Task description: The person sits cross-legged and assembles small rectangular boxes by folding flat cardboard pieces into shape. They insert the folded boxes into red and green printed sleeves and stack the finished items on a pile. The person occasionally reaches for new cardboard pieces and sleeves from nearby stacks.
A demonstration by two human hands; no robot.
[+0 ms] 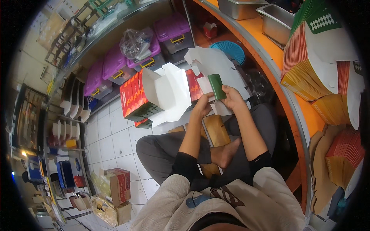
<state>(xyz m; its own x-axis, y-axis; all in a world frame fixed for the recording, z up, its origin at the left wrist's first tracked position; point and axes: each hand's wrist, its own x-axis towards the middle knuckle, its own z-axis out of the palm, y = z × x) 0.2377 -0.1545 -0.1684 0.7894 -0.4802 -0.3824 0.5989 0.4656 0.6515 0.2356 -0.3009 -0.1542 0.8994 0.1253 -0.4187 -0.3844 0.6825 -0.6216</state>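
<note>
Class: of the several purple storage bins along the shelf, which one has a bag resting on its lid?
The purple bin second from the right: a crumpled clear plastic bag sits on it; the others' lids are bare.

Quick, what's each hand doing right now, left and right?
Left hand: closed on the white flap of the flat cardboard box.
Right hand: closed on the box's green panel.

I see a matt white cardboard box blank (173, 92) with glossy red and green printed panels. The stacked flat blanks (308, 73) look like the same coated card. The trays (275, 21) on the smooth orange counter (266, 42) are brushed steel. Purple bins (115, 63) look like hard plastic, and the floor (115, 138) is glazed white tile.
</note>
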